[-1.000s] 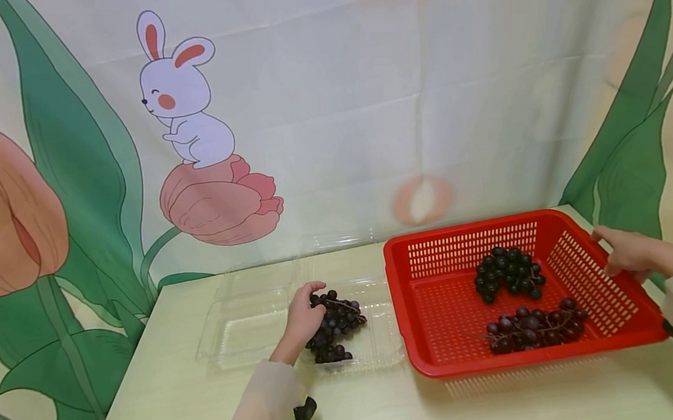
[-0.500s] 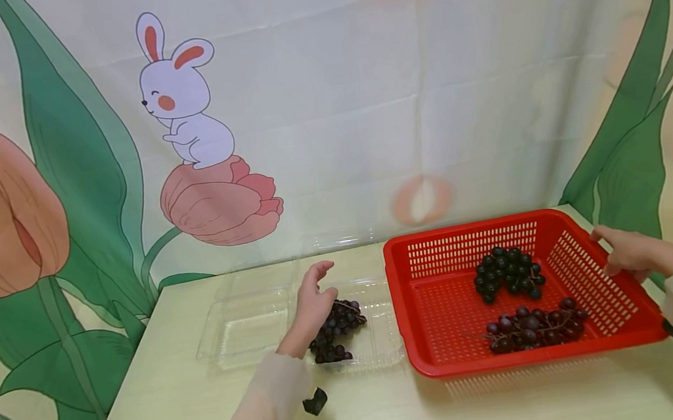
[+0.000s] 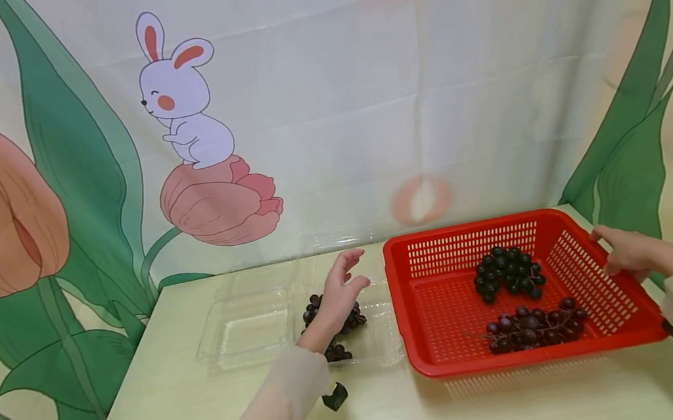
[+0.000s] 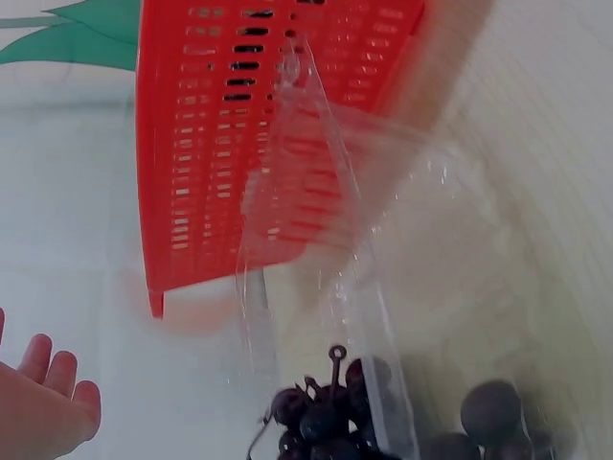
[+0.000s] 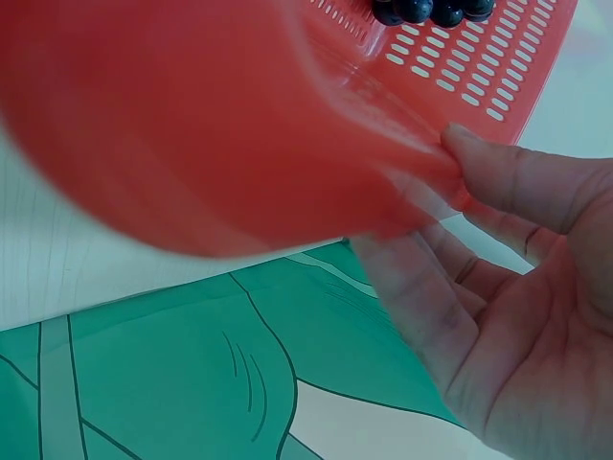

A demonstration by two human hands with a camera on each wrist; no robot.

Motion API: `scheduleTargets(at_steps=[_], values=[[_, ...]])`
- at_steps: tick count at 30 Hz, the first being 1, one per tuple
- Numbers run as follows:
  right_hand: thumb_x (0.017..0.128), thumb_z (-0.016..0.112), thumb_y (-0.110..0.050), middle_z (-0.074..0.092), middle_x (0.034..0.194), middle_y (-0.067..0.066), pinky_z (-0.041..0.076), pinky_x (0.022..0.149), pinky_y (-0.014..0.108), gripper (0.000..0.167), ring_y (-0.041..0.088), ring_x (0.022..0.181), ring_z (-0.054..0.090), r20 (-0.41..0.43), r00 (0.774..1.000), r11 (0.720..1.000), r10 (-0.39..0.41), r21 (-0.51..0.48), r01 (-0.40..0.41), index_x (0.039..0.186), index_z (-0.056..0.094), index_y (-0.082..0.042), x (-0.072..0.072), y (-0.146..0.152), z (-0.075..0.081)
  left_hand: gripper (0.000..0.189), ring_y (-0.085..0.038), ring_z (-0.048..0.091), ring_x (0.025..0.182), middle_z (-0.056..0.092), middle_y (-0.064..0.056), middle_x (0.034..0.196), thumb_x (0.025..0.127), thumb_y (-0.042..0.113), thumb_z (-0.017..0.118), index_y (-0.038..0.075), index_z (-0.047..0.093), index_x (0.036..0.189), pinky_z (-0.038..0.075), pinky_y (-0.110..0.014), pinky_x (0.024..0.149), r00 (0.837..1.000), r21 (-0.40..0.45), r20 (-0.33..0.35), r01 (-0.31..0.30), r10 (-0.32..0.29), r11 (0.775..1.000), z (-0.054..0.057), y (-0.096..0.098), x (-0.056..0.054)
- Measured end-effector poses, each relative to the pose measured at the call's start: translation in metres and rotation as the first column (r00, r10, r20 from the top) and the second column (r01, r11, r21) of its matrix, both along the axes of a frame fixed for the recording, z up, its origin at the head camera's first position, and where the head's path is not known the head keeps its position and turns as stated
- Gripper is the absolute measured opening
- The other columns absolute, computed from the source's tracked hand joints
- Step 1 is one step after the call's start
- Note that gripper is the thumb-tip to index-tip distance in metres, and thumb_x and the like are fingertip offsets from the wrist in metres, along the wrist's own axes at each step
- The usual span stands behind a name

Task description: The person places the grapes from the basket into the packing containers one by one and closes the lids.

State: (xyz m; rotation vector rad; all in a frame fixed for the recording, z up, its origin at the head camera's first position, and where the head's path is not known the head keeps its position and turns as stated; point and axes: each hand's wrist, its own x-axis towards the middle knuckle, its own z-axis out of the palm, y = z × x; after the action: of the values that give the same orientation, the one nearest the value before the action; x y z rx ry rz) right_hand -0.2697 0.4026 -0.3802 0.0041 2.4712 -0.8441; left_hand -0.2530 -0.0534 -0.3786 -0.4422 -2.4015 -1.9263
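In the head view my left hand (image 3: 336, 302) hovers over a clear plastic clamshell box (image 3: 384, 335), its fingers loosely bent with nothing in them. A bunch of dark grapes (image 3: 354, 321) lies in that box, partly hidden by my hand and wrist. My right hand (image 3: 633, 252) grips the right rim of a red plastic basket (image 3: 444, 367); in the right wrist view the thumb (image 5: 517, 177) is on one side of the rim, the fingers on the other. Inside the basket lie a bunch of black grapes (image 3: 508, 274) and a bunch of reddish-purple grapes (image 3: 535, 327).
Left of the grape-filled box stands another clear plastic box (image 3: 245, 332), with no fruit seen in it. Both boxes and the basket are on a pale table (image 3: 167, 395). A printed cloth (image 3: 329, 118) hangs behind the table.
My left hand has come away from the grapes in the clear box, moving up and to the right. The right hand and the basket have stayed put.
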Motion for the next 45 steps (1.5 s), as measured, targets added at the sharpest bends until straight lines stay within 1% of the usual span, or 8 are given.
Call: scheduleTargets(at_steps=[2, 6, 13, 19, 22, 29, 42, 45], values=[[0.081, 0.05, 0.006, 0.044, 0.097, 0.031, 0.053, 0.059, 0.04, 0.058, 0.022, 0.072, 0.059, 0.002, 1.0, 1.0, 0.0, -0.001, 0.0, 0.123, 0.011, 0.009, 0.0, 0.0, 0.001, 0.045, -0.032, 0.033, 0.125, 0.04, -0.018, 0.132, 0.079, -0.002, 0.047, -0.002, 0.041, 0.123, 0.024, -0.047, 0.102, 1.0, 0.016, 0.015, 0.021, -0.021, 1.0, 0.002, 0.005, 0.0], [0.08, 0.05, 0.006, 0.044, 0.098, 0.032, 0.053, 0.059, 0.04, 0.059, 0.022, 0.072, 0.059, 0.006, 1.0, 1.0, 0.002, 0.0, -0.002, 0.123, 0.01, 0.01, -0.001, 0.0, 0.001, 0.045, -0.03, 0.035, 0.124, 0.042, -0.015, 0.131, 0.08, 0.0, 0.048, 0.001, 0.04, 0.124, 0.026, -0.046, 0.101, 0.998, 0.041, 0.02, 0.062, -0.063, 0.997, -0.008, 0.016, -0.007], [0.08, 0.05, 0.005, 0.044, 0.097, 0.032, 0.053, 0.059, 0.04, 0.058, 0.022, 0.073, 0.059, 0.005, 1.0, 1.0, 0.008, 0.003, -0.008, 0.123, 0.011, 0.01, -0.002, -0.001, 0.001, 0.048, -0.033, 0.033, 0.126, 0.04, -0.015, 0.132, 0.08, 0.0, 0.049, 0.004, 0.037, 0.126, 0.026, -0.049, 0.101, 0.985, 0.042, 0.058, 0.159, -0.161, 0.986, -0.006, 0.036, -0.001], [0.08, 0.05, 0.006, 0.043, 0.098, 0.032, 0.053, 0.059, 0.04, 0.058, 0.021, 0.073, 0.059, 0.011, 1.0, 1.0, 0.01, 0.004, -0.01, 0.123, 0.011, 0.009, -0.003, -0.001, 0.001, 0.05, -0.025, 0.034, 0.126, 0.04, -0.009, 0.135, 0.083, 0.011, 0.055, 0.009, 0.036, 0.129, 0.031, -0.044, 0.102, 0.974, -0.079, 0.059, 0.222, -0.218, 0.972, -0.025, 0.053, -0.007], [0.08, 0.051, 0.006, 0.043, 0.098, 0.032, 0.053, 0.059, 0.04, 0.059, 0.021, 0.073, 0.059, 0.017, 1.0, 1.0, 0.006, 0.002, -0.006, 0.123, 0.011, 0.009, -0.003, 0.0, 0.0, 0.056, -0.024, 0.034, 0.127, 0.038, -0.008, 0.137, 0.083, 0.018, 0.058, 0.009, 0.033, 0.132, 0.029, -0.044, 0.103, 0.969, -0.155, 0.04, 0.248, -0.245, 0.956, -0.027, 0.06, -0.006], [0.08, 0.051, 0.006, 0.041, 0.099, 0.033, 0.053, 0.059, 0.04, 0.059, 0.023, 0.073, 0.06, 0.014, 1.0, 1.0, 0.001, 0.001, -0.001, 0.123, 0.011, 0.009, -0.003, -0.001, -0.001, 0.066, -0.021, 0.033, 0.128, 0.034, -0.003, 0.14, 0.08, 0.028, 0.063, 0.018, 0.029, 0.136, 0.03, -0.041, 0.103, 0.955, -0.269, 0.058, 0.296, -0.291, 0.916, -0.025, 0.076, -0.002], [0.08, 0.051, 0.006, 0.041, 0.099, 0.033, 0.053, 0.059, 0.04, 0.059, 0.022, 0.073, 0.059, 0.013, 1.0, 1.0, 0.0, -0.001, 0.0, 0.123, 0.01, 0.009, -0.003, -0.002, -0.001, 0.073, -0.019, 0.035, 0.127, 0.031, 0.007, 0.141, 0.077, 0.035, 0.066, 0.025, 0.026, 0.137, 0.036, -0.035, 0.098, 0.933, -0.319, 0.112, 0.359, -0.341, 0.877, -0.032, 0.098, 0.005], [0.08, 0.051, 0.006, 0.041, 0.099, 0.033, 0.053, 0.059, 0.04, 0.059, 0.022, 0.073, 0.059, 0.013, 1.0, 1.0, -0.001, 0.005, 0.0, 0.123, 0.011, 0.009, -0.003, -0.001, -0.001, 0.073, -0.018, 0.036, 0.125, 0.032, 0.008, 0.14, 0.077, 0.036, 0.066, 0.025, 0.027, 0.137, 0.038, -0.032, 0.097, 0.927, -0.347, 0.117, 0.375, -0.357, 0.86, -0.034, 0.104, 0.008]])
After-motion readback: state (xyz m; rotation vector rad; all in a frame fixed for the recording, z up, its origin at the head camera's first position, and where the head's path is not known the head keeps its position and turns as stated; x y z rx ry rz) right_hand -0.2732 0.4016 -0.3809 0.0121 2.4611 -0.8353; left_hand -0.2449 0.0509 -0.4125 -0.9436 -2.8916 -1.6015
